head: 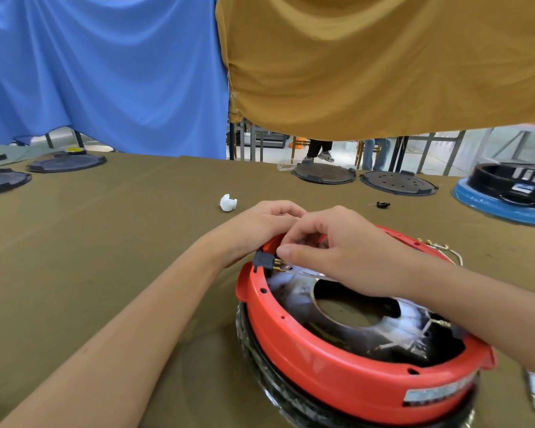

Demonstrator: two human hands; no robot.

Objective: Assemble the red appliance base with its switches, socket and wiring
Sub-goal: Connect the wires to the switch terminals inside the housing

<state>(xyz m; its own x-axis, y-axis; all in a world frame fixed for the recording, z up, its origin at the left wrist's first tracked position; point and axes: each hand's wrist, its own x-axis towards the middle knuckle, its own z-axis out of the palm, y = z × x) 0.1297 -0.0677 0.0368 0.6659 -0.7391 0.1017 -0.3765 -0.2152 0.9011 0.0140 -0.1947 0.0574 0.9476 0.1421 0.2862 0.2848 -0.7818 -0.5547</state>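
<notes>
Two hands meet at the far-left rim of one red base (pixel 294 344) on the counter (pixel 105 273): left hand (pixel 260 230) curled over the rim, right hand (pixel 331 245) with fingers bent, pinching something small beside the black socket (pixel 263 261). Four dark discs lie beyond.

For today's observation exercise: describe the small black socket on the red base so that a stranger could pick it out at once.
Find the red appliance base on the olive cloth. Follow its rim to the far left side, below the left hand. The black socket sits in the rim there, the only black block with brass pins pointing inward.
</notes>
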